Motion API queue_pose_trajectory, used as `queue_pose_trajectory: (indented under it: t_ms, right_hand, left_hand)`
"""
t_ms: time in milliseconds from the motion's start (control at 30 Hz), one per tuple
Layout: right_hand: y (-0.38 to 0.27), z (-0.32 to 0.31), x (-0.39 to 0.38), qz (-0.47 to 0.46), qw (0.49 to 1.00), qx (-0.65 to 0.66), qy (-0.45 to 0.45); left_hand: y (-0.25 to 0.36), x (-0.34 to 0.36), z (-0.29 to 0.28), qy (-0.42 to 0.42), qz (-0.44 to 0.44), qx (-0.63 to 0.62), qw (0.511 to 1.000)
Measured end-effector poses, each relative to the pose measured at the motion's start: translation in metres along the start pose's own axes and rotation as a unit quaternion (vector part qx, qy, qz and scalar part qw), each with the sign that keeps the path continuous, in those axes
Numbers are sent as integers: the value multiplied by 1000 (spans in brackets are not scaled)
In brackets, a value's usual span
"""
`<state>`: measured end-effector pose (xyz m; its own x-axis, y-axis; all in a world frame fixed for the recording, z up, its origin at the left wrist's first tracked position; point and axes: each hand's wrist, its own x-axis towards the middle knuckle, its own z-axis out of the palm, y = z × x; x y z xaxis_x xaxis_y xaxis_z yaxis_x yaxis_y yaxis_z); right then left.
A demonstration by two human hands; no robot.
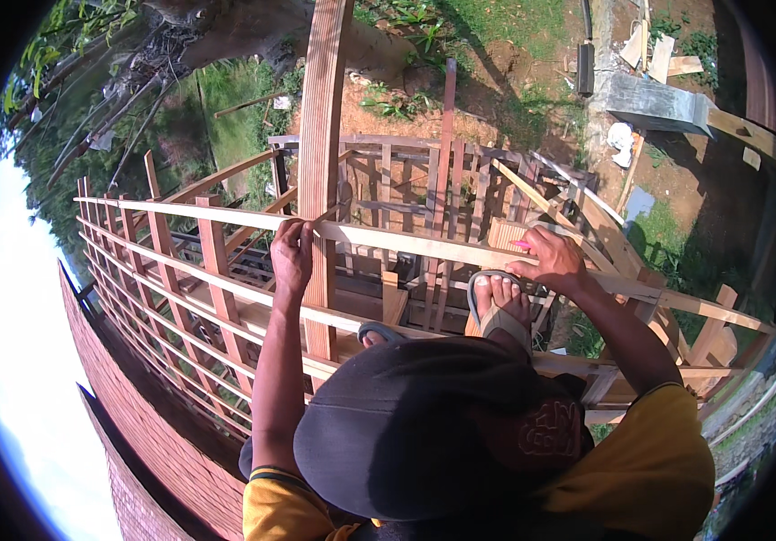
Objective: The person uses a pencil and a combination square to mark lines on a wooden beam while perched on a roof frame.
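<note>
A long, pale wooden batten [406,242] runs crosswise in front of me, passing a thick upright post [323,117]. My left hand [292,256] is closed on the batten just left of that post. Farther right, my right hand [550,259] is bent over the same batten, its thumb against the wood. Between its fingers shows a small bright pink thing [520,244], too small to make out fully. My sandalled foot [502,302] stands on timber below the right hand. A dark cap [406,424] hides part of the lower middle.
Several parallel battens [180,261] cross red-brown rafters on the left, with a tiled roof [135,361] beneath. An open timber frame [406,180] lies far below. A tree trunk [252,36] stands behind, and a grey beam end [658,104] juts in at right.
</note>
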<state>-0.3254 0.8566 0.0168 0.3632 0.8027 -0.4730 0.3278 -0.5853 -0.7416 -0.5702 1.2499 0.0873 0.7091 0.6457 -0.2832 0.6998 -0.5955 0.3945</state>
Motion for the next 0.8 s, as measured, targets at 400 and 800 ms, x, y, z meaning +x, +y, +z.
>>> queue_pose_trajectory:
  t_ms: [400, 800]
  right_hand:
    - [-8, -8, 7, 63, 994, -8, -84]
    - [0, -3, 6, 32, 998, 10, -52]
  left_hand:
    - [11, 1, 0, -3, 35, 43, 998]
    - [18, 6, -2, -45, 12, 84, 995]
